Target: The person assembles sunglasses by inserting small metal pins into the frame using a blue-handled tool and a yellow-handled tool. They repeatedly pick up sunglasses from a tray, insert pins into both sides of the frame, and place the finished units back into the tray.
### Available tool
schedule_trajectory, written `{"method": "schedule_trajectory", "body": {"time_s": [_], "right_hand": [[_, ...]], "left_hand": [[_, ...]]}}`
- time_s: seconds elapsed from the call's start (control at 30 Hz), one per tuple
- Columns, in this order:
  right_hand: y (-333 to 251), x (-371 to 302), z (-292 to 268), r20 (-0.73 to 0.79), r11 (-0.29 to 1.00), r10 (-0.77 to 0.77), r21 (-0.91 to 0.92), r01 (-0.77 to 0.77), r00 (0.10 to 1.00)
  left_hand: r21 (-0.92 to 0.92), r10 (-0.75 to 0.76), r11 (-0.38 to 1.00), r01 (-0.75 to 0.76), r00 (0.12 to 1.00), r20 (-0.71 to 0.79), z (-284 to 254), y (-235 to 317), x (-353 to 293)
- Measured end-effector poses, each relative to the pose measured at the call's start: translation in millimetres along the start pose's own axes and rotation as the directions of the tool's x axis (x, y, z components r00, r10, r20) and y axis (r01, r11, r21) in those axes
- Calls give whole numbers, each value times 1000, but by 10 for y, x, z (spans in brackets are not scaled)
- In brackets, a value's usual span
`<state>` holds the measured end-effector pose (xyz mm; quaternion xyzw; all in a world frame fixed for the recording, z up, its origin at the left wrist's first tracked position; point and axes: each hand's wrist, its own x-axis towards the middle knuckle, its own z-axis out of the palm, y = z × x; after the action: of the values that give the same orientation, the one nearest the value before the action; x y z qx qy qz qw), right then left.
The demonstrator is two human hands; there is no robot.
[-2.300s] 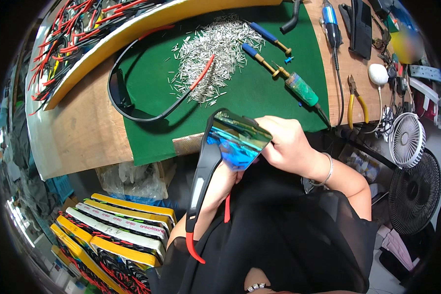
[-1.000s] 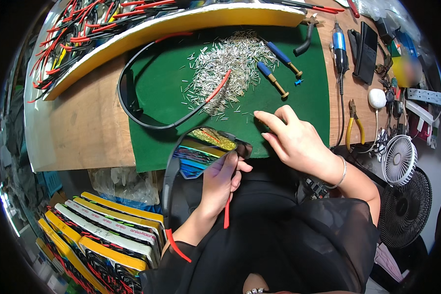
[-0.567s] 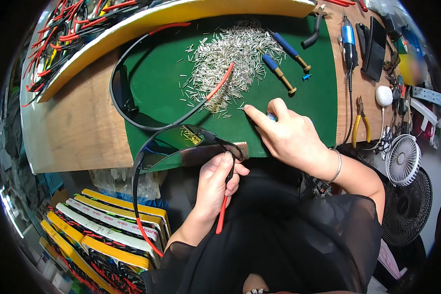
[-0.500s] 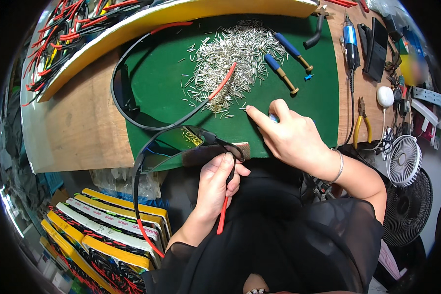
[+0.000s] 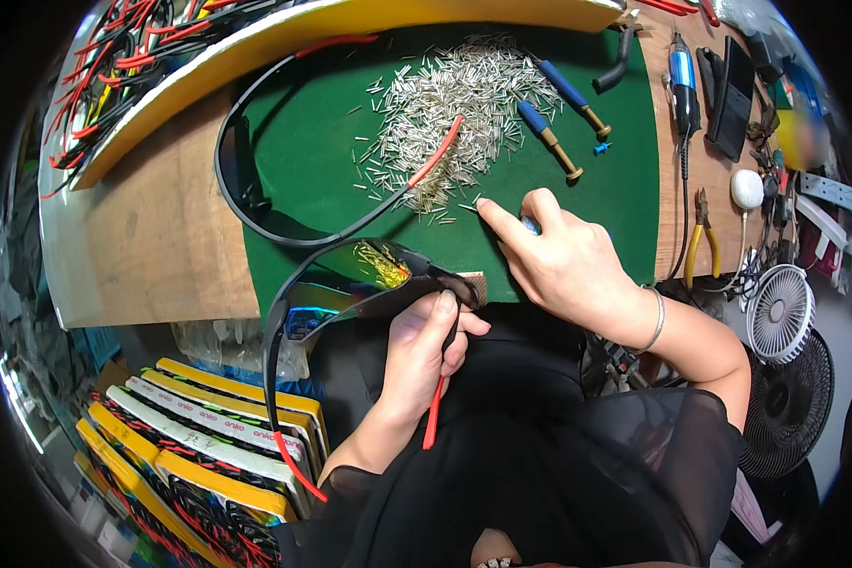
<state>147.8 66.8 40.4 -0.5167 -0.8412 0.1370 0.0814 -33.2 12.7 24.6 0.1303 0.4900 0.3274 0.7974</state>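
Observation:
My left hand (image 5: 426,346) is closed around one arm of a pair of black wraparound sunglasses (image 5: 369,301) with red tips, held over the front edge of the green mat (image 5: 577,204). The dark lens mirrors a yellowish patch of pins. My right hand (image 5: 573,265) is curled above the mat, its index fingertip at a loose metal pin beside the pile of small silver pins (image 5: 445,114). Something blue (image 5: 531,226) shows between its fingers; most of it is hidden. A second pair of sunglasses (image 5: 225,161) lies left of the pile, one red tip across the pins.
Two blue-handled drivers (image 5: 546,137) lie right of the pile. Beyond the mat are an electric screwdriver (image 5: 682,80), yellow-handled pliers (image 5: 701,241) and a phone (image 5: 732,99). A yellow-edged tray of glasses (image 5: 350,33) spans the back. Stacked trays (image 5: 189,426) stand lower left; fans (image 5: 781,312) right.
The sunglasses in my left hand have turned a little, so the lens shows more reflection. My right hand has barely moved, its index fingertip staying by the loose pins.

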Motion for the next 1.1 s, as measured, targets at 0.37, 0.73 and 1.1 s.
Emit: {"method": "schedule_trajectory", "body": {"time_s": [0.37, 0.73, 1.1], "right_hand": [[11, 5, -131, 91, 993, 14, 119, -25, 996], [-276, -447, -327, 92, 936, -245, -235, 261, 965], [-297, -452, -255, 78, 924, -242, -287, 254, 967]], "left_hand": [[98, 67, 993, -59, 995, -79, 91, -47, 38], [107, 133, 986, -125, 988, -73, 128, -74, 69], [85, 156, 985, -150, 985, -79, 171, -80, 63]]}}
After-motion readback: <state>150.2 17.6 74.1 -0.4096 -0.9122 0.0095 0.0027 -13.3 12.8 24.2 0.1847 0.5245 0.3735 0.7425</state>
